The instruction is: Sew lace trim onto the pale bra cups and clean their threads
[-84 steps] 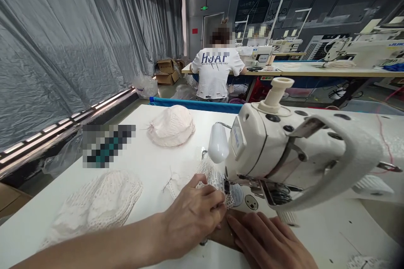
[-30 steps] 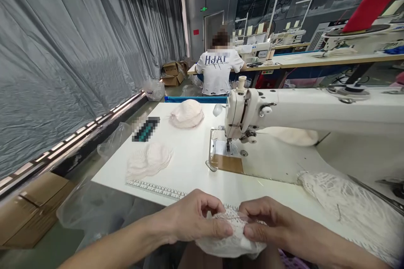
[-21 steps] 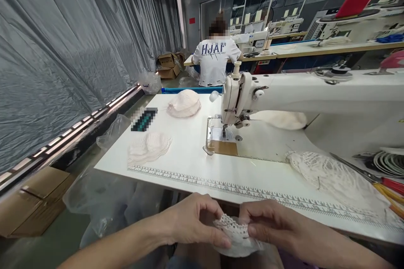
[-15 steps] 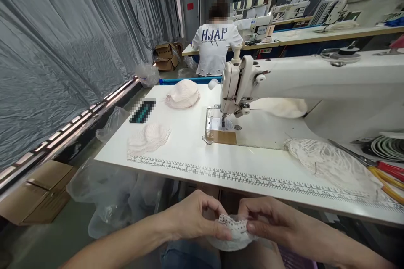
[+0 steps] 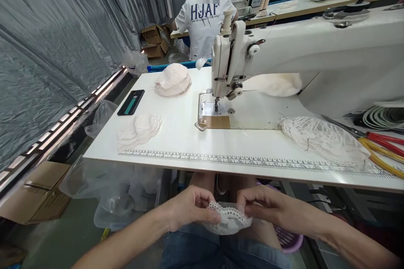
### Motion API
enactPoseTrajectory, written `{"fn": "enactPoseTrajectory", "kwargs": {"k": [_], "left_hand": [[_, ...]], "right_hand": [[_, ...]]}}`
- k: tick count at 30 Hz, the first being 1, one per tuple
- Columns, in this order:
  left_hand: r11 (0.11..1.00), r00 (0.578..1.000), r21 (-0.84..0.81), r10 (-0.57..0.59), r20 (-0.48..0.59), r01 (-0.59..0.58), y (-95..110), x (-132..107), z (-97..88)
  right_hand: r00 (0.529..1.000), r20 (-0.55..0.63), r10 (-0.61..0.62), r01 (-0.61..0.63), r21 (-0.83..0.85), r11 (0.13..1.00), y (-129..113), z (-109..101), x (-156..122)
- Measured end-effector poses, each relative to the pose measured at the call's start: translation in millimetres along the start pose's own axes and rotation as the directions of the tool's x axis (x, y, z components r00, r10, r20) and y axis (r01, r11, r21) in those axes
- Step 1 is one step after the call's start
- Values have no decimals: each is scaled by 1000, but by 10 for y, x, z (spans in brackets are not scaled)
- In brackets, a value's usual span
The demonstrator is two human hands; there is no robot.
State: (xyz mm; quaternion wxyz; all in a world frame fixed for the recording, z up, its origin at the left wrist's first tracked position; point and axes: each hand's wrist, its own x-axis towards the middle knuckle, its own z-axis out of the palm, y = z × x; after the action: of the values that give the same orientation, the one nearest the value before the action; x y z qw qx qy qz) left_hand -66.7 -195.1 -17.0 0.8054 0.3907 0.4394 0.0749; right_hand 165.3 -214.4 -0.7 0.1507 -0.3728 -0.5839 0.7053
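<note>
A small white lace-edged fabric piece, cup-like in shape, is stretched between my two hands above my lap, just below the table's front edge. My left hand pinches its scalloped lace edge between thumb and fingers. On the other end, my right hand is closed with thumb against fingers. Beyond them stands a white sewing machine, its needle area bare of fabric. Pale pink lace lies flat at the table's left, and a pale pink cup sits behind it. More white lace lies at the right.
A phone rests on the white table, whose front edge carries a printed ruler. Scissors with red and yellow handles lie at the right. Cardboard boxes and plastic bags flank the left. A person sits ahead.
My view has tilted down, so the table and machine appear higher. Both hands keep hold of the lace-edged piece, with its lace edge spread slightly wider between them.
</note>
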Motion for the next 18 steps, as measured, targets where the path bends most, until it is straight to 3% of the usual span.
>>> {"fn": "enactPoseTrajectory", "kwargs": {"k": [7, 13, 15, 18], "left_hand": [[958, 998, -281, 58, -12, -60, -222, 86, -72], [846, 988, -510, 133, -78, -154, -486, 87, -138], [839, 985, -516, 152, -82, -173, -533, 62, -156], [915, 992, -383, 127, -25, -126, -507, 40, -150]], "right_hand": [[999, -24, 24, -21, 138, 990, 131, -17, -23], [999, -18, 27, -22, 256, 966, 344, 62, 15], [999, -32, 36, -26, 273, 962, 370, 89, 31], [999, -24, 46, -37, 290, 956, 354, 114, 64]]}}
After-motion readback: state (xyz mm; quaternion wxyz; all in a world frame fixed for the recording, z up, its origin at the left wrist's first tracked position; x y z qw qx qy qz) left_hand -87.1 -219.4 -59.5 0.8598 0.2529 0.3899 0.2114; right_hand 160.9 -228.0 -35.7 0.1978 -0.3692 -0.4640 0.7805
